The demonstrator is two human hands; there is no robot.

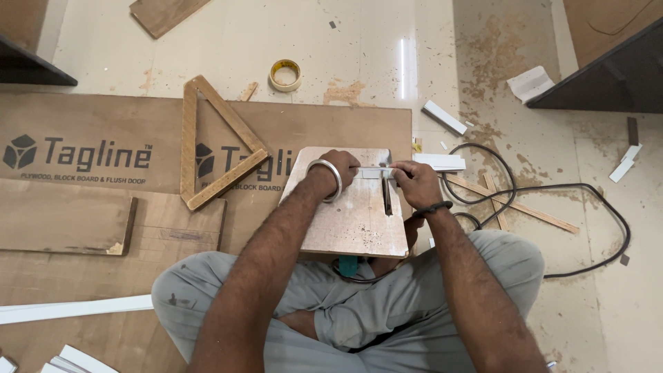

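Observation:
I sit cross-legged on the floor with a small wooden saw table (345,221) in front of my knees; a narrow blade slot (387,197) runs through its right side. A thin white strip (431,163) lies across the far edge of the table and sticks out to the right. My left hand (340,166), with a metal bangle on the wrist, pinches the strip left of the slot. My right hand (413,181), a dark band on its wrist, grips the strip just right of the slot. The middle of the strip is hidden under my fingers.
A large plywood sheet (83,138) lies to the left with a wooden triangle frame (217,141) on it. A tape roll (285,74) sits beyond. A black cable (594,200) loops on the right among wood slats and white offcuts (444,117). White strips (69,309) lie at lower left.

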